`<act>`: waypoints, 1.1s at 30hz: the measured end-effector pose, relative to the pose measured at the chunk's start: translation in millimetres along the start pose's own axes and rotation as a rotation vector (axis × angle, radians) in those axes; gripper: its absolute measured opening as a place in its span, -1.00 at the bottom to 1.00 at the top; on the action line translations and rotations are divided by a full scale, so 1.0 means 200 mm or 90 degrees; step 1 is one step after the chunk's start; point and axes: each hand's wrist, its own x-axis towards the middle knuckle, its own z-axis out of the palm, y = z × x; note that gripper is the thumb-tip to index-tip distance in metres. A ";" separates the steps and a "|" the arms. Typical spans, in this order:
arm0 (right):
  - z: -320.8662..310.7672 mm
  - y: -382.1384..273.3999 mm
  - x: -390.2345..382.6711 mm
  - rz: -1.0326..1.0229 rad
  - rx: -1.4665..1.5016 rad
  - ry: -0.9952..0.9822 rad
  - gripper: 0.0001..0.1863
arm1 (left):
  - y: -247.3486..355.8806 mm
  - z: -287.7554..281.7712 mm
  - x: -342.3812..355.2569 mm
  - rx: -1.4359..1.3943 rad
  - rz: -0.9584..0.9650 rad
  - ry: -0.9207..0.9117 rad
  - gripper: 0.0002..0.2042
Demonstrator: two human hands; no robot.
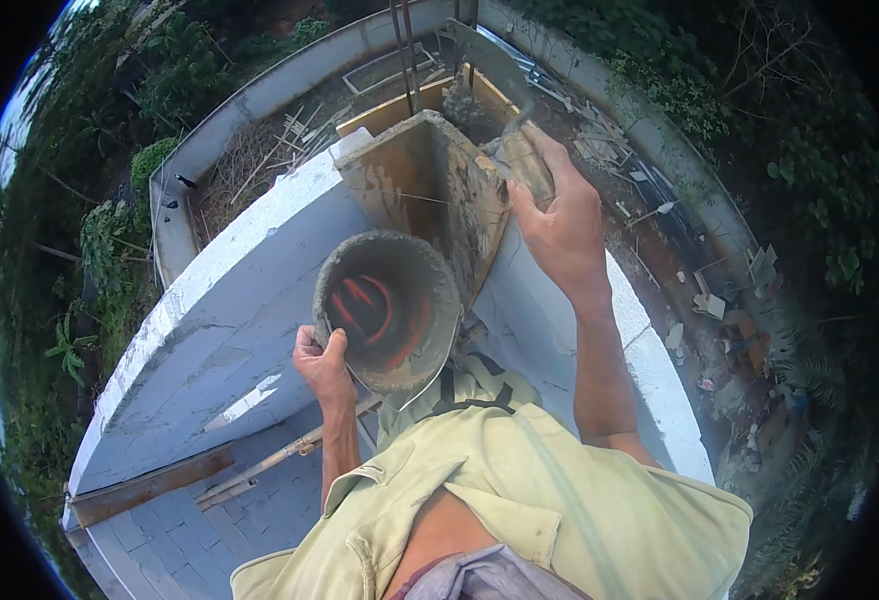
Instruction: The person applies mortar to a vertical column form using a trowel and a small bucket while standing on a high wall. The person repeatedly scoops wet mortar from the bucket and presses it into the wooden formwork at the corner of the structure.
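Observation:
My left hand (328, 372) grips the near-left rim of a cement-coated bucket (422, 290), its thumb over the edge. The bucket tilts so that its mouth shows, with reddish streaks inside and little else visible in it. My right hand (560, 215) is closed round the grimy handle of a trowel (526, 165). The grey blade points away from me, over the top of a column form made of stained boards (400, 170). Grey mortar or concrete (468, 105) shows inside the form, beyond its near boards.
Upright steel bars (405, 60) rise from the form. White block walls (230, 270) meet at this corner, high above the ground. A wooden pole (270, 465) and a plank (155, 485) lie low at left. Outside are scattered boards (600, 140), a boundary wall (260, 85) and trees.

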 end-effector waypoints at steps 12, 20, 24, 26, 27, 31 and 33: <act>0.34 0.09 -0.64 -0.122 -0.205 -0.350 -0.51 | 0.16 0.19 -0.03 0.136 0.019 -0.121 -0.82; 0.19 0.08 -0.69 -0.054 -0.173 -0.397 -0.65 | 0.22 0.22 -0.01 0.354 0.129 -0.124 -0.83; 0.17 0.21 -0.70 0.127 -0.185 -0.543 -0.53 | 0.30 0.24 -0.02 0.373 0.155 -0.155 -0.80; 0.20 0.28 -0.78 0.153 -0.054 -0.575 -0.47 | 0.30 0.26 -0.03 0.427 0.289 -0.228 -0.78; 0.19 0.27 -0.77 0.150 -0.050 -0.582 -0.47 | 0.29 0.26 -0.03 0.429 0.310 -0.227 -0.75; 0.20 0.36 -0.81 0.562 0.352 -0.754 -0.43 | 0.25 0.26 -0.07 0.350 0.241 -0.185 -0.75; 0.23 0.42 -0.87 0.621 0.518 -0.769 -0.43 | 0.17 0.25 -0.07 0.282 0.211 -0.161 -0.77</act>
